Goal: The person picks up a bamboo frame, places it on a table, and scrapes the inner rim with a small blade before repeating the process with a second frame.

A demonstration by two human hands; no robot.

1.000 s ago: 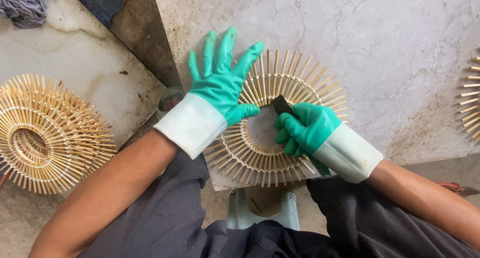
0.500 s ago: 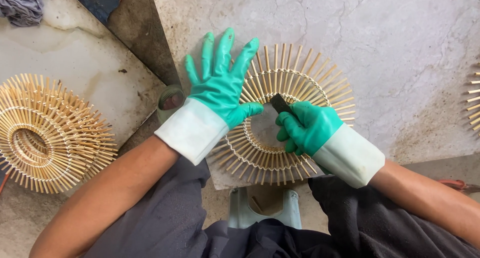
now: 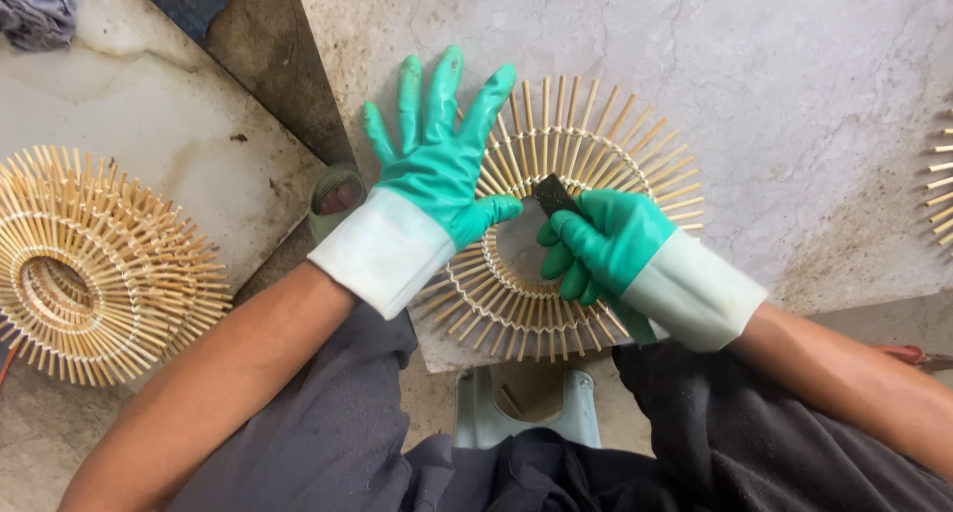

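Left hand [image 3: 437,170]: gloved, fingers spreading flat, pressing bamboo-stick ring [image 3: 615,140] at its 9 o'clock.
Right hand [image 3: 601,244]: gloved, gripping small dark tool [image 3: 554,194] over ring centre.
Ring: lying on marble slab [image 3: 794,85].

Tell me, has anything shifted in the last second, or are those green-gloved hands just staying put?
Very little. The left hand stays spread flat on the round bamboo-stick ring, and the right hand keeps its grip on the small dark tool at the ring's inner edge; both drifted only slightly. Nothing was picked up or let go. The stack of finished rings on the left slab has not moved.
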